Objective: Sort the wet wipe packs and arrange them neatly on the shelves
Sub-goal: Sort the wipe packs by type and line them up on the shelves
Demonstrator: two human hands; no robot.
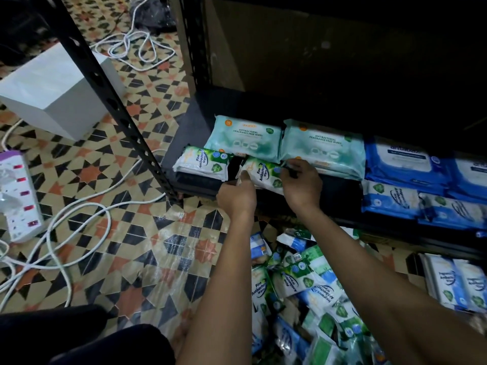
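Observation:
A green-and-white pine wipes pack (263, 173) lies at the front of the black shelf (189, 129), held at both ends. My left hand (237, 197) pinches its left end and my right hand (301, 181) grips its right end. Another pine pack (201, 163) sits just to its left. Behind them lie two pale teal antibacterial packs (243, 139) (322, 148). Blue packs (403, 160) fill the shelf's right side. A loose heap of mixed wipe packs (303, 288) lies on the floor under my arms.
The shelf's black upright post (110, 101) slants across the left. A white box (58, 90), a power strip (18, 196) and white cables (79, 219) lie on the patterned tile floor. More blue-and-white packs (456, 285) stand on a lower shelf at right.

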